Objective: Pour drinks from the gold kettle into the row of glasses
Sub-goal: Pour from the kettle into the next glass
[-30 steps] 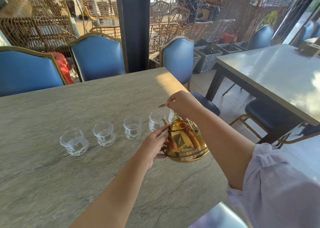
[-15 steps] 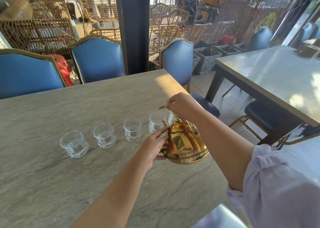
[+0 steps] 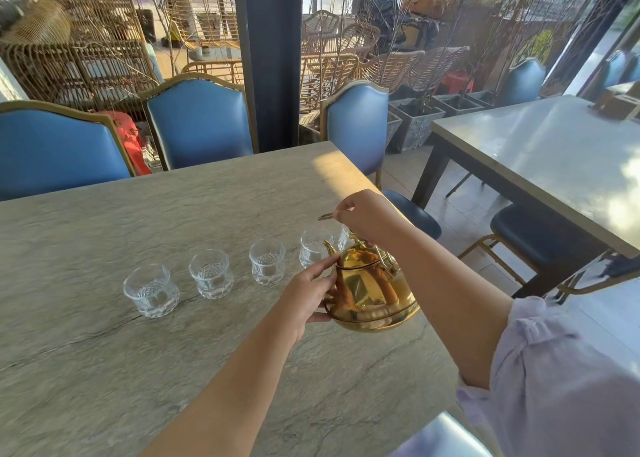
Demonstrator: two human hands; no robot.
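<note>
— Gold, polished, mirror-bright: kettle (image 3: 372,288) near the right end of the grey stone table (image 3: 104,370), base hidden enough that cannot tell whether resting or just lifted.

— Held how?

— From above by the right hand (image 3: 369,219), fingers curled shut around the top handle. Steadied on the near side by the left hand (image 3: 308,292), fingers spread flat against the body, index finger up by the lid rim; open palm, no wrap around anything.

— And the spout?

— Pointing left and away, tip just beside the fourth glass (image 3: 314,252).

— Row of glasses?

— Five, clear and patterned, strung across the table: first glass (image 3: 151,290), second glass (image 3: 210,273), third glass (image 3: 267,261), then the fourth; fifth glass (image 3: 345,238) mostly hidden behind the kettle and right hand. Hard to tell about any liquid inside.

— Around the table?

— Blue chairs (image 3: 199,120) with gold trim along the far edge.
</note>
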